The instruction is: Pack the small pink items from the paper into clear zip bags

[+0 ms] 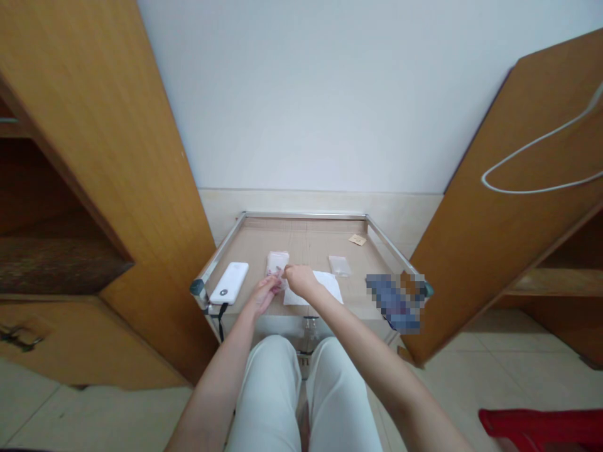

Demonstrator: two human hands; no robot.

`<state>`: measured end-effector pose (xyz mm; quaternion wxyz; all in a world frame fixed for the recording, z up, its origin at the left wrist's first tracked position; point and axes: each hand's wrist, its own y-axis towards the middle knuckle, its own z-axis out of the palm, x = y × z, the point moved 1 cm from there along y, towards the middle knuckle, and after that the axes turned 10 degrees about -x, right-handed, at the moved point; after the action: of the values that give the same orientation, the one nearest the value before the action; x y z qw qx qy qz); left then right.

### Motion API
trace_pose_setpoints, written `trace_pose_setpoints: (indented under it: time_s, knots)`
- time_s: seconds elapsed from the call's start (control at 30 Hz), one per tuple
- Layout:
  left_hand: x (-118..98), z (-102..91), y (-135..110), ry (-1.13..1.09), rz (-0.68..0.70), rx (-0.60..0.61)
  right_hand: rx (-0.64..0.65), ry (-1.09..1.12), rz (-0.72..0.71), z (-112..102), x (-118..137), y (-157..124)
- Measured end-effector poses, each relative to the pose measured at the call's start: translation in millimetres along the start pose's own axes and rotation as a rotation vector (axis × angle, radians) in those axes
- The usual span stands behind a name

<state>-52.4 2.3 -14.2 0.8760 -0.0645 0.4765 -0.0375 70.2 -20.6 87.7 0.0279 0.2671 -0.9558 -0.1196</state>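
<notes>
Two hands (266, 292) (300, 281) at clear pkt (281, 284), wht device (233, 279), unreadable logo (223, 292)

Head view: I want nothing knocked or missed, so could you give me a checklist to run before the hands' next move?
1. Both hands visible: ok; the left hand and right hand are close together over the table.
2. White sheet uncovered: not ok; the right arm crosses it.
3. White device clear of the hands: ok; it lies to their left.
4. Clear packet apart from the hands: ok; it lies to their right.
5. Contents of each grip: cannot tell; too small and partly hidden.
6. Pixelated item identified: cannot tell; masked at the right.
</notes>
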Motion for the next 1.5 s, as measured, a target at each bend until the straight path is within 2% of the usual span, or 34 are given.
trace_pose_setpoints:
  time_s: [0.1,0.2,0.47,0.63,0.73,1.07,1.37,1.5]
  knots:
    - [-1,1.6,-1,0.024,-0.004,0.025,0.003,0.002,0.041,5,-2,1]
    - [-2,2.3,0,0.000,0.000,0.013,-0.055,0.053,0.113,13,-7,4]
    - [-3,1.0,3,-0.180,-0.022,-0.036,-0.259,0.534,0.279,34,-28,7]
    - [-7,3.1,-1,-0.185,-0.031,-0.058,-0.206,0.851,0.399,49,-37,10]
    - [-7,2.8,-2,-0.162,-0.020,-0.051,-0.183,0.946,0.467,52,-40,10]
    - [-2,-3.2,4,-0.142,0.007,-0.048,-0.192,0.953,0.400,51,-43,-3]
    - [-2,-3.0,3,-0.129,-0.001,-0.026,-0.117,1.025,0.351,49,-46,-6]
    - [-5,-0.2,0,-0.110,0.001,-0.013,-0.018,1.061,0.355,50,-44,-6]
